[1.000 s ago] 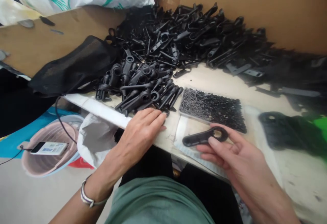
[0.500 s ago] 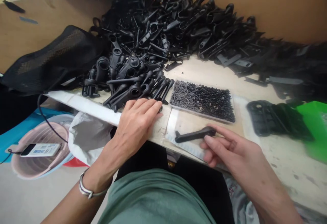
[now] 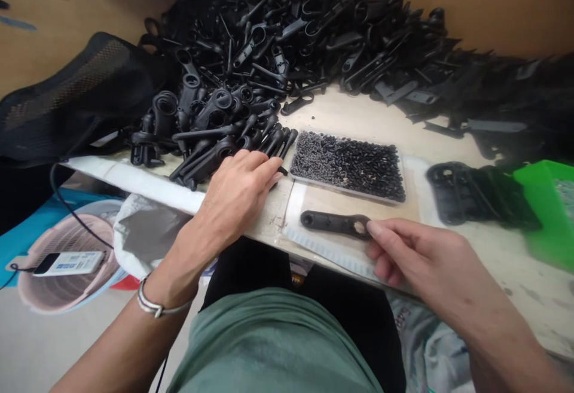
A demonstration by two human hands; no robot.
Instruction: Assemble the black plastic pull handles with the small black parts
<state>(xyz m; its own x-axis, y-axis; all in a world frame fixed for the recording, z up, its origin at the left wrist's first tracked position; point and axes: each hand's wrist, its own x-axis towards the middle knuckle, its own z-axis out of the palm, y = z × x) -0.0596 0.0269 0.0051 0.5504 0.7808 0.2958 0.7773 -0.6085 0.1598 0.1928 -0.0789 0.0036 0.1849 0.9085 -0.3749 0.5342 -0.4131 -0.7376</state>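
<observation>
Between the thumb and fingers of my right hand [image 3: 415, 258] is the ring end of a black plastic arm [image 3: 334, 224]. Its recessed face is turned up, over the pale sheet near the table's front edge. My left hand [image 3: 244, 186] rests by the near edge of a cluster of black plastic arms [image 3: 215, 118], fingers bent and close together. A dark tip shows beside its fingertips; what lies under them is hidden. Beyond the right hand's part sits a clear shallow tray [image 3: 347, 165] full of small black pieces.
A large heap of black parts [image 3: 287, 40] lines the back against cardboard. At right are stacked black arms [image 3: 475, 195] and a green bin [image 3: 545, 219]. Lower left, a pink basket [image 3: 38, 288] holds a phone [image 3: 69, 263], beside a white sack [image 3: 150, 228].
My right hand has turned the black plastic arm from edge-on to its recessed face up. My left hand keeps nearly the same place at the cluster. The whole view has shifted slightly.
</observation>
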